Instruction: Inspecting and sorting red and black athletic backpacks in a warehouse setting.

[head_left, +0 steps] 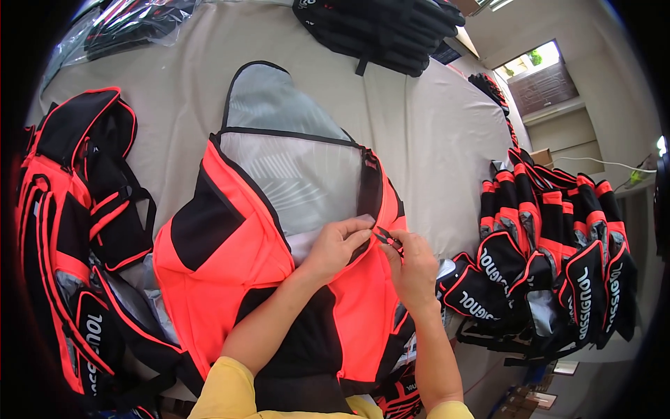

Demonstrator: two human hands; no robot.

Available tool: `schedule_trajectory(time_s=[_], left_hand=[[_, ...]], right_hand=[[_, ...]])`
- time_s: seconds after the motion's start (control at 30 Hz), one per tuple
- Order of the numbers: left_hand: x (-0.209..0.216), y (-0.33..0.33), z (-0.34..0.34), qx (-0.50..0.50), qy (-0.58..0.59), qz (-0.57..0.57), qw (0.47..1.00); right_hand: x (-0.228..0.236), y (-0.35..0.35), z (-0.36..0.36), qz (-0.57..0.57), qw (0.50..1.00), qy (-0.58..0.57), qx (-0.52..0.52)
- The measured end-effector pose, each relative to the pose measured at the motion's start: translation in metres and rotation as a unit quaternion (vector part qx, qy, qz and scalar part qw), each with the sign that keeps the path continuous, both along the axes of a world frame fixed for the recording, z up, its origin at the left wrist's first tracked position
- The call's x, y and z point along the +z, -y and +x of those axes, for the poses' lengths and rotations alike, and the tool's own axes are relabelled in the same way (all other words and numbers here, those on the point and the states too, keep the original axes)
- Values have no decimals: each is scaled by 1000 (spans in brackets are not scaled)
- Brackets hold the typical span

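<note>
Trimming at the opening of the orange-and-black bag (255,255), apparent step.
The bag lay on the table (436,150) at its near edge, unfastened, grey lining (279,178) exposed and flap (262,98) spread toward the far edge. The left hand (335,246) pinched the opening's right border; any loose thread was too small to tell. The right hand's (413,271) grip was wrapped around small dark snips (388,239), points directed at the pinched spot. The next move presumably called for steady border tension, blades clear of the fabric, and a short cut.
</note>
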State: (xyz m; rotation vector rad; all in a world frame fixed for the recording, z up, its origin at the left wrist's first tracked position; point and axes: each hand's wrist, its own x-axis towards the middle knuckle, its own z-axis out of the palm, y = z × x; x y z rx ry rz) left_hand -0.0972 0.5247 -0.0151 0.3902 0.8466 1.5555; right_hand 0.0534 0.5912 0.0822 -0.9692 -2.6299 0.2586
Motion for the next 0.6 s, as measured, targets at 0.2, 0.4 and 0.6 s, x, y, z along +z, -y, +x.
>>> schedule_trajectory(time_s=[0.2, 0.4, 0.6], left_hand=[[-6, -1, 3, 6, -31, 31, 999], [-6, -2, 4, 8, -51, 8, 999], [-6, -3, 6, 16, -61, 8, 998]], right_hand=[[-4, 1, -4, 6, 1000, -12, -3], [-3, 3, 2, 4, 999, -37, -32], [-5, 7, 6, 2, 997, -56, -52]])
